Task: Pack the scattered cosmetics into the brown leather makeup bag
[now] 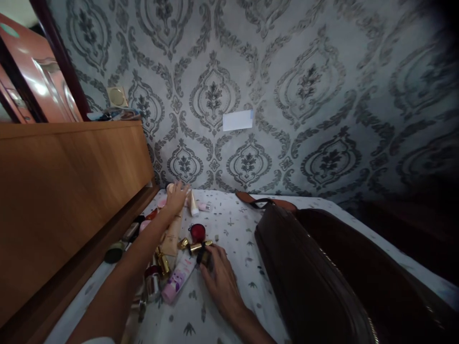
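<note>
My left hand reaches to the far end of the bed, close to the wall, with its fingers spread over small cosmetics. A round beige item lies at its fingertips. Just right of it are a cream-coloured tube with a white cap and a small pink tube. My right hand is nearer, its thumb and fingers closed around a small dark container. Gold lipstick tubes and a red round jar lie by those fingers. A pink printed tube is to its left.
A dark brown bag with a brown strap lies on the right. Along the left runs a wooden board. More cosmetics, including a large beige tube and a dark-lidded jar, surround my left forearm on the patterned sheet.
</note>
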Motion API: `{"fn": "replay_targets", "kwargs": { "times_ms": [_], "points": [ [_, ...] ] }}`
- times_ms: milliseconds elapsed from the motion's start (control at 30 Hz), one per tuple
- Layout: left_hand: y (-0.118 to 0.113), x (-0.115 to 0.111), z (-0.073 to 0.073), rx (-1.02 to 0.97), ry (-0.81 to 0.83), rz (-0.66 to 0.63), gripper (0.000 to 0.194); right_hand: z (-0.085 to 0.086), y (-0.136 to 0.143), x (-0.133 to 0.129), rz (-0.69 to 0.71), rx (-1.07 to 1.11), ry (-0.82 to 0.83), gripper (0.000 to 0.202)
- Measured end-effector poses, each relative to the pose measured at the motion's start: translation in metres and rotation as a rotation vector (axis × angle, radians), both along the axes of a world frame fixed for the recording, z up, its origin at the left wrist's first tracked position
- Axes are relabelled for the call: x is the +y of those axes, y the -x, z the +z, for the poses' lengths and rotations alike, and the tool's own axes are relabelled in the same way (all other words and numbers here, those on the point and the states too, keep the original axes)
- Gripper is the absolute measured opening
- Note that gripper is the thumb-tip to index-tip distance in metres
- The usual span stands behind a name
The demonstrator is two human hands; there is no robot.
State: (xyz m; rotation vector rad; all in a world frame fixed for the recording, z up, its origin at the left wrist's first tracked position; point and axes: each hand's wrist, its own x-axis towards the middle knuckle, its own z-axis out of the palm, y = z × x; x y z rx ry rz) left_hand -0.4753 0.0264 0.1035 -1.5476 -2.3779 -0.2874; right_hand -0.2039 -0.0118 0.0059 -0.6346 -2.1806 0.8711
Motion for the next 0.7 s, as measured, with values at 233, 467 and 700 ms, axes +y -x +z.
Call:
{"fn": "replay_targets", "kwargs": {
  "times_ms": [233,467,700],
  "points": [
    [-0.024,-0.032,0.004,-0.23,0.215,-0.267,0.039,-0.001,0.0,0.001,0.002,0.013,0.061,0.041],
    [-0.059,-0.058,-0.025,-0.342,0.318,-0.419,0.047,-0.004,0.004,0.002,-0.026,0.059,0.081,0.043],
    [-0.034,-0.008,-0.033,-0.352,0.242,-0.355,0.036,-0.006,0.003,0.001,-0.02,0.086,0.088,0.042]
  ]
}}
